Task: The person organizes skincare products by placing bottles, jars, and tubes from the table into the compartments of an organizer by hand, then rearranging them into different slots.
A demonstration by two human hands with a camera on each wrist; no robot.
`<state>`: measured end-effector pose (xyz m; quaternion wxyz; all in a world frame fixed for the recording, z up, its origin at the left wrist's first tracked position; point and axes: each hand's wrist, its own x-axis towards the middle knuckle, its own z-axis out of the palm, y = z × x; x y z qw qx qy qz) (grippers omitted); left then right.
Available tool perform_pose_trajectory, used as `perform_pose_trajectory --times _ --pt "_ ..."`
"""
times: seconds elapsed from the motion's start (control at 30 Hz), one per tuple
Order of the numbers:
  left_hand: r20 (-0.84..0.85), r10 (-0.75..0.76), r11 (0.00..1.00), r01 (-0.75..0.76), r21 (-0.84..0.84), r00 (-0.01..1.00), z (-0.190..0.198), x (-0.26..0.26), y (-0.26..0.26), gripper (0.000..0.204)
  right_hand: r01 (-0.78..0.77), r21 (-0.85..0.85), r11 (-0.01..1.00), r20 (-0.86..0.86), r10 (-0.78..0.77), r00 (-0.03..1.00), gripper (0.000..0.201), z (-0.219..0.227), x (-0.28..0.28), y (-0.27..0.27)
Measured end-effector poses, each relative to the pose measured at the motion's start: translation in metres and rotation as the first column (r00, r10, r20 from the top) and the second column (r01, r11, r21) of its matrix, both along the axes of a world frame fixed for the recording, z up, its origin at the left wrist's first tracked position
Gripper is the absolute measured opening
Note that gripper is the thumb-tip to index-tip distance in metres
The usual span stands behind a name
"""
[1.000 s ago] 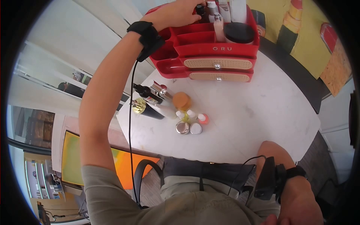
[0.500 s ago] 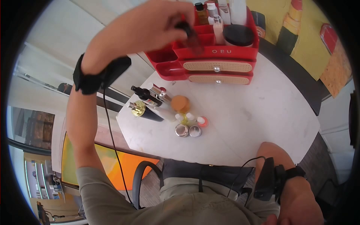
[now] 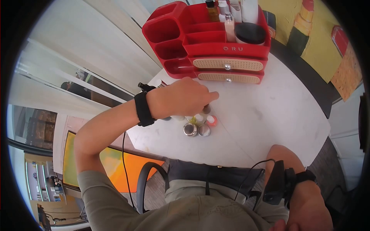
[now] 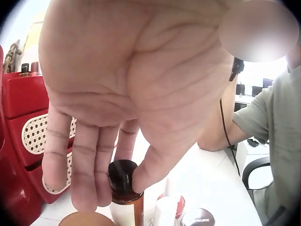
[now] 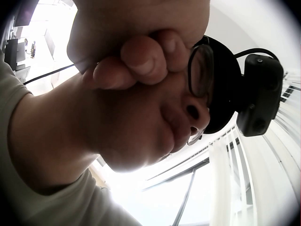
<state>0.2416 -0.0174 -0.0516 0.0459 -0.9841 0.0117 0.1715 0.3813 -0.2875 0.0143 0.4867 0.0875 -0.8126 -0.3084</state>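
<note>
My left hand (image 3: 183,96) reaches over the white table in the head view. In the left wrist view its thumb and fingers pinch the black cap of a small amber bottle (image 4: 123,178). Close by stand a coral nail polish bottle (image 3: 212,120) with a white cap and two small silver-lidded jars, one jar (image 3: 190,129) beside the other jar (image 3: 204,130). Other bottles are mostly hidden under the hand. My right hand (image 5: 141,61) rests against the person's cheek and jaw, fingers curled and holding nothing.
A red organizer (image 3: 210,49) with two woven-front drawers stands at the table's back. It bears several bottles and a black-lidded jar (image 3: 249,34). The white table (image 3: 269,119) ends near the person's lap. A cable (image 3: 124,165) hangs beside the left arm.
My left hand lifted the amber bottle out of the organizer and carried it down and toward me, to the group of bottles and jars on the table. The right hand stayed put.
</note>
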Motion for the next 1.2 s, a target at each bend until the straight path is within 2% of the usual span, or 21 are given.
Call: perform_pose_trajectory --times 0.07,0.13,0.17,0.2,0.23,0.27,0.3,0.33,0.47,0.53,0.63,0.67,0.77,0.83,0.87,0.93,0.97,1.03,1.1,1.17,1.2 --pt "0.034 -0.011 1.0 0.011 -0.012 0.999 0.006 0.001 0.0 0.023 0.027 -0.018 0.999 -0.025 -0.027 0.999 0.027 0.007 0.004 0.0" --pt "0.072 -0.077 0.996 0.074 0.047 0.994 0.028 0.007 0.008 0.019 0.083 0.06 0.995 0.539 -0.103 0.836 0.024 0.039 0.019 -0.005" --pt "0.148 0.006 1.0 -0.006 -0.002 0.989 0.051 0.018 0.008 0.017 0.089 0.061 0.994 0.541 -0.108 0.834 0.024 0.057 0.015 -0.013" --pt "0.215 0.096 0.995 -0.085 -0.059 0.972 0.07 0.03 0.015 0.016 0.14 0.159 0.977 0.796 -0.211 0.568 0.024 0.076 0.004 -0.021" --pt "0.333 0.052 0.999 -0.048 -0.02 0.942 0.079 0.044 0.04 0.016 0.145 0.265 0.953 0.93 -0.293 0.223 0.023 0.085 -0.002 -0.025" --pt "0.441 0.058 0.995 -0.017 -0.097 0.896 0.095 0.059 0.056 0.009 0.139 0.262 0.955 0.93 -0.288 0.228 0.023 0.068 0.002 -0.021" --pt "0.4 0.23 0.972 -0.191 -0.136 0.887 0.139 0.067 0.029 0.022 0.175 0.118 0.977 0.712 -0.206 0.671 0.024 0.034 0.01 -0.016" --pt "0.561 0.2 0.98 -0.152 -0.131 0.803 0.136 0.08 0.056 0.023 0.137 -0.029 0.99 0.303 -0.122 0.945 0.026 0.014 0.016 -0.013" --pt "0.733 0.086 0.996 -0.066 -0.057 0.675 0.109 0.122 0.13 0.031 0.294 -0.194 0.936 0.199 -0.256 0.946 0.029 0.006 0.015 -0.031" --pt "0.589 0.083 0.995 -0.037 -0.089 0.804 0.095 0.133 0.142 0.034 0.337 -0.042 0.941 0.424 -0.289 0.858 0.029 0.027 0.021 -0.033" --pt "0.683 -0.055 0.997 0.076 0.0 0.728 0.078 0.136 0.148 0.032 0.314 0.187 0.931 0.692 -0.351 0.631 0.031 0.051 0.028 -0.033" --pt "0.615 0.136 0.984 -0.175 0.005 0.777 0.084 0.14 0.144 0.031 0.312 0.187 0.931 0.691 -0.351 0.632 0.031 0.047 0.029 -0.039" --pt "0.643 0.168 0.978 -0.209 -0.013 0.747 0.088 0.131 0.136 0.03 0.295 0.131 0.946 0.637 -0.309 0.706 0.029 0.024 0.029 -0.042" --pt "0.701 0.083 0.985 -0.163 0.048 0.708 0.077 0.126 0.147 0.029 0.158 0.152 0.976 0.253 -0.193 0.948 0.03 0.01 0.022 -0.013" --pt "0.75 -0.01 0.987 -0.112 0.112 0.661 0.076 0.124 0.146 0.028 0.158 0.153 0.975 0.253 -0.194 0.948 0.03 0.004 0.017 -0.005" --pt "0.762 0.065 0.987 -0.153 0.045 0.644 0.086 0.115 0.131 0.028 -0.035 0.042 0.998 -0.068 0.038 0.997 0.032 -0.002 0.007 0.007" --pt "0.767 0.144 0.981 -0.194 -0.026 0.625 0.094 0.108 0.115 0.028 -0.033 0.042 0.999 -0.066 0.036 0.997 0.032 -0.001 0.005 0.01" --pt "0.746 0.023 0.993 -0.105 0.063 0.666 0.119 0.081 0.08 0.031 -0.099 0.016 0.995 -0.11 0.1 0.989 0.033 0.001 0.004 0.013" --pt "0.661 0.222 0.973 -0.206 -0.103 0.717 0.131 0.061 0.047 0.035 -0.028 0.046 0.999 -0.066 0.031 0.997 0.033 0.0 0.006 0.004" --pt "0.704 -0.103 0.993 0.028 0.118 0.702 0.119 0.034 0.042 0.013 0.036 0.082 0.996 -0.025 -0.034 0.999 0.034 0.0 0.006 0.003" --pt "0.665 -0.103 0.995 0.073 0.072 0.74 0.113 0.024 0.034 0.016 0.0 0.076 0.997 -0.023 0.001 1.0 0.033 0.0 0.005 0.006"
